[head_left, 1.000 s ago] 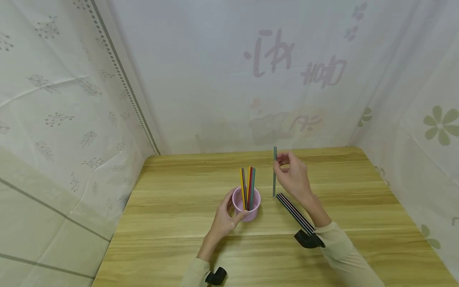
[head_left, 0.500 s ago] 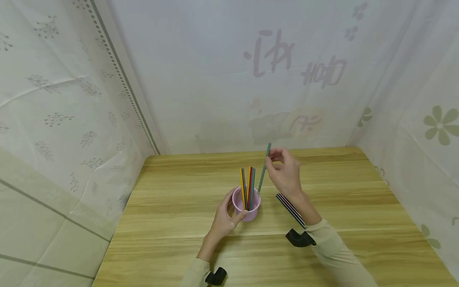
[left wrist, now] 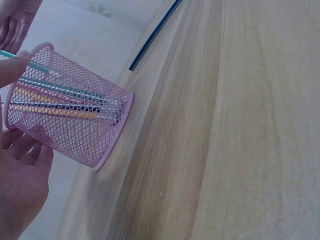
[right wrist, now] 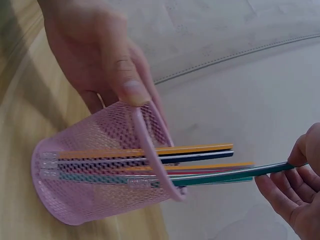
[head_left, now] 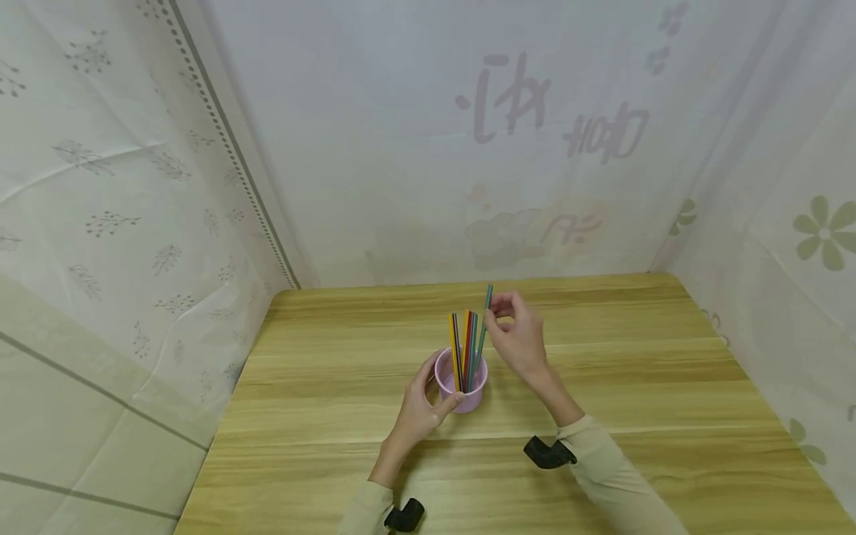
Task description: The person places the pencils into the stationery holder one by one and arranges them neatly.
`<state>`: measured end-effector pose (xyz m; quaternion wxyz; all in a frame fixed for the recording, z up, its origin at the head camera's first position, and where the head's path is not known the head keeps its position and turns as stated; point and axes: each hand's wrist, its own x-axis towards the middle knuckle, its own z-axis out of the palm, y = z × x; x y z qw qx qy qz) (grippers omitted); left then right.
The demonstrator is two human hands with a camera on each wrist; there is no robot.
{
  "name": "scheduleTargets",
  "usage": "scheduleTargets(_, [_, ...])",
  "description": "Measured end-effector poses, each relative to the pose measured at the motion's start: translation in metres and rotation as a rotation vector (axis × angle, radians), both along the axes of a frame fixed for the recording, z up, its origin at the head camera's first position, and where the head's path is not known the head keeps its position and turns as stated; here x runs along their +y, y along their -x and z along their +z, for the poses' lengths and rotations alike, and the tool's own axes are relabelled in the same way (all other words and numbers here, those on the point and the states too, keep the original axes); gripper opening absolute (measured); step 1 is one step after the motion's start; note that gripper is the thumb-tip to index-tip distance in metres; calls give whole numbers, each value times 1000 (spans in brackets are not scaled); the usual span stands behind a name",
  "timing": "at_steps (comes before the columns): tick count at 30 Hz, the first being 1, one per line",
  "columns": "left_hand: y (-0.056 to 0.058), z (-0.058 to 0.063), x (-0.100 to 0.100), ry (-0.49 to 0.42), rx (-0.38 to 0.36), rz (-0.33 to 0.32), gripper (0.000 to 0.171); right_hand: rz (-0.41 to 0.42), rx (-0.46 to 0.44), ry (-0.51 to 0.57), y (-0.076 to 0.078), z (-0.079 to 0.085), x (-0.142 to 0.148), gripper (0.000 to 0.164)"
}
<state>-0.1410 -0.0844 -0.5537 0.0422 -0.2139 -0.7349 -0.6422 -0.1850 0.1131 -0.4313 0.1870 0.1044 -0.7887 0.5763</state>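
A pink mesh pencil cup [head_left: 463, 402] stands on the table with several coloured pencils [right wrist: 195, 150] leaning in it, yellow, dark, red and green. My left hand [head_left: 419, 410] grips the cup from its left side, thumb on the near rim and fingers behind the wall. Between thumb and fingertips my right hand [head_left: 521, 338] pinches a green pencil [right wrist: 235, 174] near its upper end. Its lower end, with a silvery band, is inside the cup below the rim, as the right wrist view shows.
Dark pencils [left wrist: 155, 35] lie on the wooden table [head_left: 321, 416] in the left wrist view; my right forearm hides them in the head view. Printed white curtains [head_left: 374, 186] hang behind and beside the table. A black wrist mount [head_left: 550, 452] sits at my right sleeve.
My right hand has moved left from beside the cup, lifted the green pencil over the rim and lowered its end inside. My left hand has stayed on the cup.
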Motion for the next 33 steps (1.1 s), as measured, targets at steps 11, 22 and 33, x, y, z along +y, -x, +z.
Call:
scheduleTargets(11, [0,-2,0,-2,26,7,78,-4,-74,-29,-2,-27,-3,20])
scheduleTargets(22, [0,-1,1,12,-15,14,80,-6,-138,-47,-6,-49,-6,22])
scheduleTargets(33, [0,-1,2,-29,-19,13,79,-36,-173,-72,-11,-53,1,21])
